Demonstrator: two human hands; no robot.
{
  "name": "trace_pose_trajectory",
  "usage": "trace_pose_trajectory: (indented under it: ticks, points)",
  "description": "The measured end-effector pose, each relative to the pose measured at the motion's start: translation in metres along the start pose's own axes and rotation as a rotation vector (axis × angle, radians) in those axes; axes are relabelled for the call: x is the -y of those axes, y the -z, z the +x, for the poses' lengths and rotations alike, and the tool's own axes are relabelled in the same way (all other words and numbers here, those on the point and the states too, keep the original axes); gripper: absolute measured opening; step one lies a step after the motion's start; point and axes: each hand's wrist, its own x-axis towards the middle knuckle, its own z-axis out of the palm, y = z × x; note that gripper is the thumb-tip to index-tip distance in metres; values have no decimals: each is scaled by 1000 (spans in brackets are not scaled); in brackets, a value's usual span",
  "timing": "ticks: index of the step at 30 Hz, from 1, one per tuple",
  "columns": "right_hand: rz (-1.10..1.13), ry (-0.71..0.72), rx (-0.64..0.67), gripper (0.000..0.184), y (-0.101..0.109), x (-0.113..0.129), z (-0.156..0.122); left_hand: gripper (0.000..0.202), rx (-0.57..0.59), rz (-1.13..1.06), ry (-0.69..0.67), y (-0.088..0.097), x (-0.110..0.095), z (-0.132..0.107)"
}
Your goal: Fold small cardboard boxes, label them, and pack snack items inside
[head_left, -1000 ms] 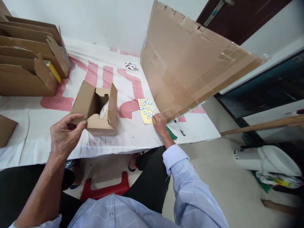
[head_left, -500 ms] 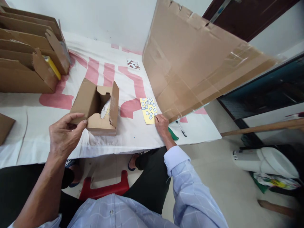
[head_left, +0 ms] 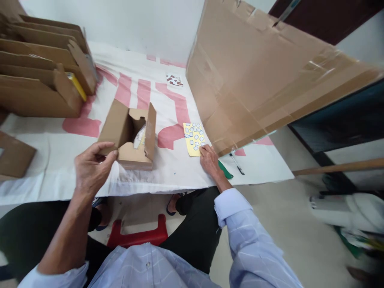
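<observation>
My left hand [head_left: 95, 163] is closed on the near left edge of an open cardboard box [head_left: 135, 163], thumb and fingers pinching its lid flap. Inside the box, something in clear wrapping [head_left: 140, 138] shows in part. To the right, a yellow sheet [head_left: 193, 149] covered with several small pale-blue, dark-outlined shapes lies flat on the table. My right hand [head_left: 210, 160] has its fingertips closed together at the sheet's lower right corner. Beside that hand lie a green-handled thing [head_left: 225, 170], partly covered, and a pen [head_left: 237, 164].
Several folded-up cardboard boxes [head_left: 39, 94] stand at the back left, a yellow item [head_left: 77, 87] among them. Another box [head_left: 15, 156] sits at the left. A tall cardboard panel [head_left: 255, 76] rises on the right. A small patterned packet [head_left: 174, 79] lies near the wall. Below is a red stool [head_left: 138, 239].
The view has swung a little left, so everything appears shifted right and more of the left-hand box shows. Both hands keep their places at the box and the yellow sheet.
</observation>
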Motion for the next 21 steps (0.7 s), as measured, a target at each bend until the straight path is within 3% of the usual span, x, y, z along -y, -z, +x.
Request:
trace_pose_trajectory:
  ticks: [5, 9, 12, 15, 17, 19, 21]
  points:
    - [-89, -37, 95, 21, 12, 13, 9, 31, 45, -95, 15, -6, -3, 3]
    - [-123, -58, 97, 32, 33, 36, 11, 27, 93, -125, -34, -4, -6, 10]
    - [-131, -81, 75, 44, 49, 57, 12, 31, 168, -186, -50, 7, -1, 24]
    - [-106, -47, 25, 46, 65, 91, 20, 30, 320, -288, -48, 28, 7, 41]
    - [-18, 78, -68, 45, 78, 127, 29, 26, 480, -334, -54, 46, 11, 52]
    - [171, 327, -205, 43, 94, 169, 39, 25, 615, -336, -63, 63, 12, 61]
    - [307, 544, -215, 36, 110, 212, 47, 24, 690, -316, -80, 77, 10, 70]
